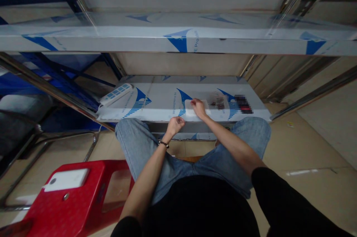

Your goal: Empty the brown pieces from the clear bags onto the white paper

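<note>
My left hand (176,125) is closed, fingers curled together, at the front edge of the lower shelf (161,109). A small pale spot shows at its fingertips, but I cannot make out what it is. My right hand (198,109) is closed in a pinch, up and to the right of the left one. It is over a flat whitish piece (190,113) lying on the shelf; whatever its fingers hold is too small to see. Right of that hand lies a clear plastic bag (219,102) with dark reddish bits.
A white power strip (116,94) lies at the shelf's left end, a pixelated dark item (243,104) towards the right. An upper shelf (111,42) crosses above. On my left, a red stool (69,207) bears a white phone-like device (67,179).
</note>
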